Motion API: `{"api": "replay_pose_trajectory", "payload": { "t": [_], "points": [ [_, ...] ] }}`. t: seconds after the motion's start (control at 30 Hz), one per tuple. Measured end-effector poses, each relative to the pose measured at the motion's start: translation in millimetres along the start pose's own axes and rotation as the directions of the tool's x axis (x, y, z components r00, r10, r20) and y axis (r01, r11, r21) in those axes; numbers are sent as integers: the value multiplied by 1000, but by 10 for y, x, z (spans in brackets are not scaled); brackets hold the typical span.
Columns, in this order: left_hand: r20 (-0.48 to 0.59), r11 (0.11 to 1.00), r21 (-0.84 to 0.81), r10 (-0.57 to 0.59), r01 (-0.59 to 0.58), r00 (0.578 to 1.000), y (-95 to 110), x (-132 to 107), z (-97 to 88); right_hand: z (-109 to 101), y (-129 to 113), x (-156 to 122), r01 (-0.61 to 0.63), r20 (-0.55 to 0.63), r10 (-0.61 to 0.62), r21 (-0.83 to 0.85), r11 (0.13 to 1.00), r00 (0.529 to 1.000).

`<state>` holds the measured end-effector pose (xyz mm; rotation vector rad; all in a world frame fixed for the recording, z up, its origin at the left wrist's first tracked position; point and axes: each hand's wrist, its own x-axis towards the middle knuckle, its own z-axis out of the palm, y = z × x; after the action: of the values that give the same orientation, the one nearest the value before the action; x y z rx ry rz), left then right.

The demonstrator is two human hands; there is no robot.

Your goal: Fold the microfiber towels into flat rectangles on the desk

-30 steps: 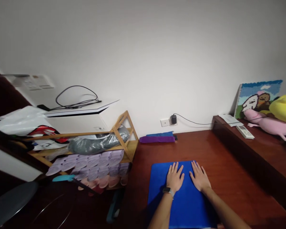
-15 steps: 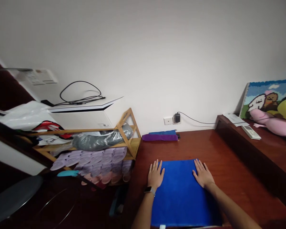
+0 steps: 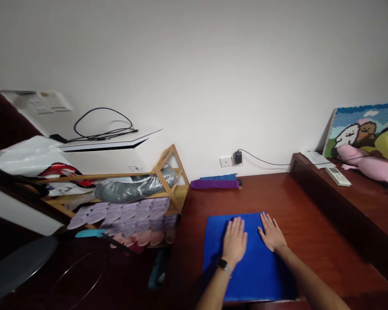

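Note:
A bright blue cloth (image 3: 248, 275) lies flat on the dark red wooden surface (image 3: 297, 202) in front of me. My left hand (image 3: 234, 242) rests palm down on the middle of the cloth, fingers stretched and close together, a watch on its wrist. My right hand (image 3: 271, 233) lies flat on the cloth's far right part, fingers spread. Neither hand holds anything.
Folded purple and blue cloths (image 3: 214, 182) lie by the wall below a socket with a charger (image 3: 238, 156). A wooden rack (image 3: 168, 181) with slippers stands at left. A raised ledge (image 3: 342, 202) at right carries a remote (image 3: 338, 176), plush toys (image 3: 371, 163) and a picture.
My left hand has slid from the cloth's left edge back to its middle. The right hand stayed near the far right corner. The view shifted slightly.

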<state>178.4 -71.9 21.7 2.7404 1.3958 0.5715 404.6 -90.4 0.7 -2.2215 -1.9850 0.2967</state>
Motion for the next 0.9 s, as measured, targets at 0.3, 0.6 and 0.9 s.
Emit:
{"api": "replay_pose_trajectory", "payload": {
  "t": [0.3,0.6,0.9],
  "points": [
    [60,986,-9,-165,166,984,16,-339,102,59,38,10,9,-18,-9,32,999,1000],
    [66,942,159,-310,297,948,-1017,-976,-341,-29,-12,44,-4,13,4,23,1000,1000],
    [36,925,229,-321,305,947,-964,-913,-329,184,-13,-783,0,-184,3,16,1000,983]
  ]
}}
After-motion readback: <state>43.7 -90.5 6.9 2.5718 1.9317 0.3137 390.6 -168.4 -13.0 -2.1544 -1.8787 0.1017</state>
